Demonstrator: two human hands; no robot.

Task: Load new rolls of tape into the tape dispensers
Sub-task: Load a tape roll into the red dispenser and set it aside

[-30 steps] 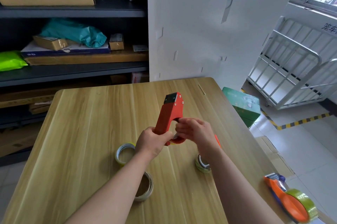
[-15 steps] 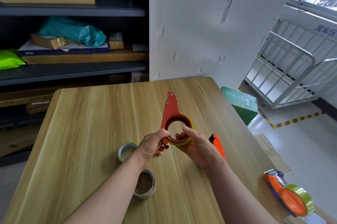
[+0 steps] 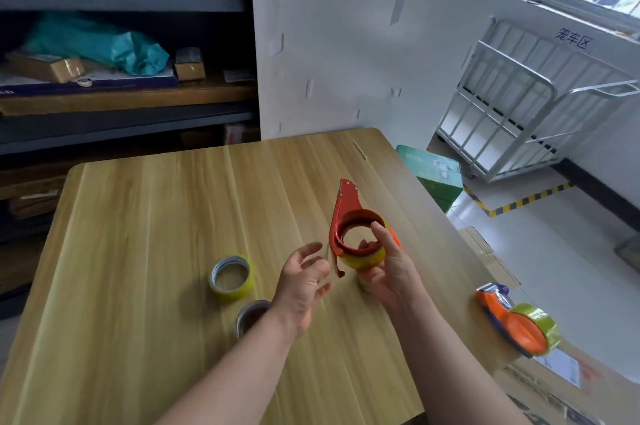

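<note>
My right hand [image 3: 389,272] holds a red tape dispenser [image 3: 343,216] with a yellow tape roll [image 3: 363,256] seated on its hub, thumb over the ring's rim. The dispenser's blade end points away from me, above the wooden table [image 3: 156,216]. My left hand [image 3: 304,275] hovers just left of the dispenser, fingers spread, holding nothing. A yellow tape roll [image 3: 231,277] lies flat on the table to the left. A second roll [image 3: 251,315] lies nearer me, partly hidden by my left wrist. An orange dispenser [image 3: 512,320] loaded with yellow-green tape rests at the table's right edge.
Dark shelving [image 3: 121,113] with boxes and a teal bag stands behind the table. A white partition [image 3: 346,43] rises at the far edge. A green box [image 3: 433,175] sits on the floor to the right, with a metal cage cart [image 3: 519,113] beyond it.
My left hand has let go of the red dispenser and opened. The right hand now holds the dispenser alone, a little further right.
</note>
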